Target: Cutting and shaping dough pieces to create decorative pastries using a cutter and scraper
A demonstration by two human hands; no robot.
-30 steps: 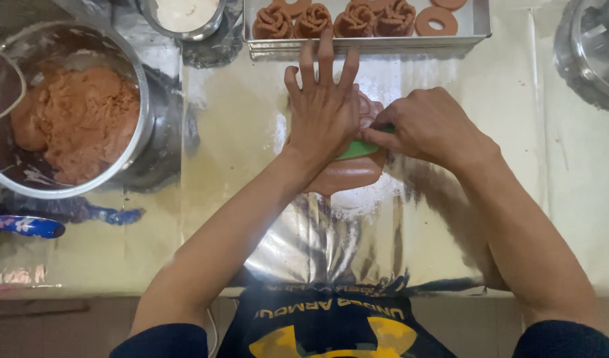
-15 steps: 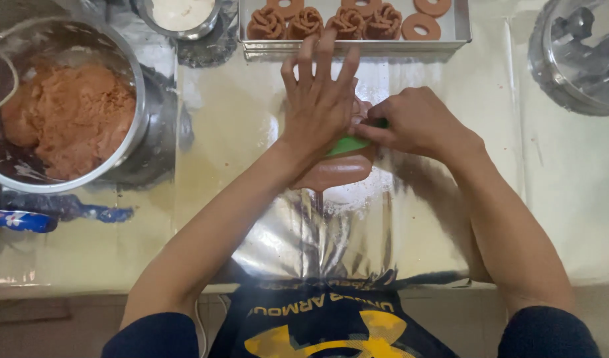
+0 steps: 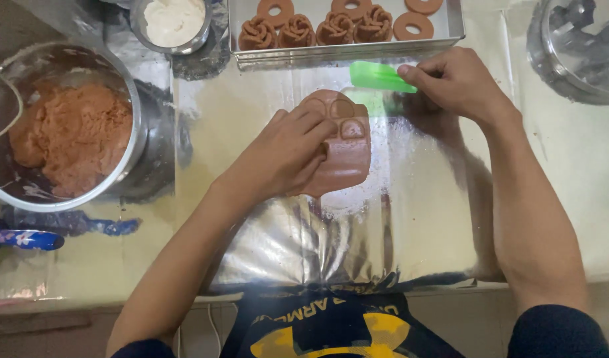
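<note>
So compared to half a second earlier, things had opened up. The right hand [image 3: 460,83] had pulled away toward the tray, its fingers pinching the green plastic scraper [image 3: 378,76] at one end, so the scraper now lay clear of the dough instead of tucked between the hands. The left hand [image 3: 284,156] had been flat with fingers spread over the dough; now its fingers were curled together, tips pressing on the flattened brown dough sheet [image 3: 344,149]. That sheet sat mid-surface on the shiny foil-like sheet [image 3: 357,245], with two cut circle outlines showing near its top.

Counts: on the metal tray [image 3: 453,30] I could see four rose-shaped dough pieces [image 3: 335,29] and three ring-shaped ones [image 3: 413,26], though the top edge cut some off. One big steel bowl [image 3: 128,166] of brown dough sat on the left, one small round tin of white stuff [image 3: 172,21] above it, one blue-handled utensil [image 3: 22,238] at the left edge, and one steel container [image 3: 576,50] top right.
</note>
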